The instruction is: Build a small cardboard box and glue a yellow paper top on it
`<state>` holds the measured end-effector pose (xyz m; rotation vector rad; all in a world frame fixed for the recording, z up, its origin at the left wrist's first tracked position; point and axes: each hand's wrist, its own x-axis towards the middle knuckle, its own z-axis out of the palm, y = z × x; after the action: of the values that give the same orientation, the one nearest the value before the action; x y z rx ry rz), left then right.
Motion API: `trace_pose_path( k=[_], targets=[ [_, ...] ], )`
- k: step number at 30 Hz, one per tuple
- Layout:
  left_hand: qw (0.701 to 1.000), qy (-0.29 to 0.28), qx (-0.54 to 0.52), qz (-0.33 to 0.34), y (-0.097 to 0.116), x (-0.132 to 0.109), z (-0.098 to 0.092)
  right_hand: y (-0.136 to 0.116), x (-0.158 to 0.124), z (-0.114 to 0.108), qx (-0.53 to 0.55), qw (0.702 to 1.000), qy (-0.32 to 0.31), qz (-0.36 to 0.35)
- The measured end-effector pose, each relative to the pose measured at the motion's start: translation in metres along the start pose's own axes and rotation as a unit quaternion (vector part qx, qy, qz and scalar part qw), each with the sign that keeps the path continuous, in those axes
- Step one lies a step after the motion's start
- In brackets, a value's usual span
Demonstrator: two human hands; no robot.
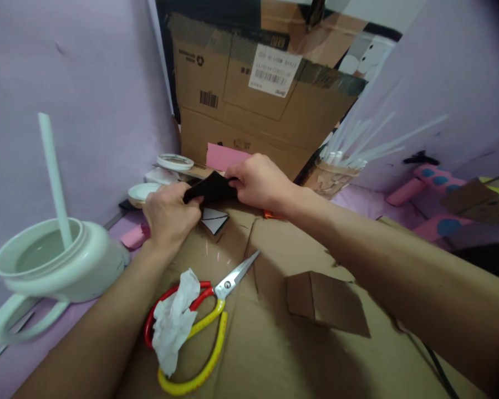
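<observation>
A piece of black paper is stretched between my two hands, above the far part of the cardboard sheet. My left hand pinches its left end, thumb on top. The right end is gripped by the fingers of my right hand. Just below the paper lies a small white folded piece with dark lines. Pink paper stands behind my right hand. Nearer to me rest scissors with red and yellow handles, their blades closed. A crumpled white tissue covers part of the handles.
A folded cardboard piece sits on the cardboard sheet. At left stands a pale mug with a straw. A large cardboard box rises behind, a holder of white sticks beside it. A tape roll lies back left.
</observation>
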<state>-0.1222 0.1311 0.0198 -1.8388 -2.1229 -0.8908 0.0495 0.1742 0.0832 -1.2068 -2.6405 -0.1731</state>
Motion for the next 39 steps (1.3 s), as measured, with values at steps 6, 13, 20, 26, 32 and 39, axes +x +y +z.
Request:
trace_pose_path(
  k=[6, 13, 20, 26, 32, 39],
  targets=[
    [0.999, 0.038, 0.002, -0.006, -0.001, 0.004, 0.005, 0.002, -0.024, -0.003, 0.130, 0.990, 0.018, 0.053],
    [0.998, 0.014, -0.030, -0.052, -0.001, 0.008, 0.003, 0.035, -0.052, 0.023, 0.050, 0.977, -0.195, 0.070],
    [0.995, 0.010, -0.059, -0.077, -0.006, 0.033, 0.004, 0.024, -0.043, 0.040, 0.061, 0.977, -0.171, 0.110],
    [0.996, 0.007, -0.048, -0.076, -0.003, 0.036, 0.003, 0.015, -0.034, 0.055, 0.079, 0.972, -0.195, 0.108],
    [0.996, 0.001, -0.026, -0.079, 0.000, 0.039, 0.000, 0.014, -0.041, 0.051, 0.105, 0.971, -0.206, 0.052],
    [0.996, -0.004, -0.027, -0.083, 0.002, 0.039, -0.003, 0.005, -0.045, 0.044, 0.118, 0.971, -0.203, 0.043]
  ],
)
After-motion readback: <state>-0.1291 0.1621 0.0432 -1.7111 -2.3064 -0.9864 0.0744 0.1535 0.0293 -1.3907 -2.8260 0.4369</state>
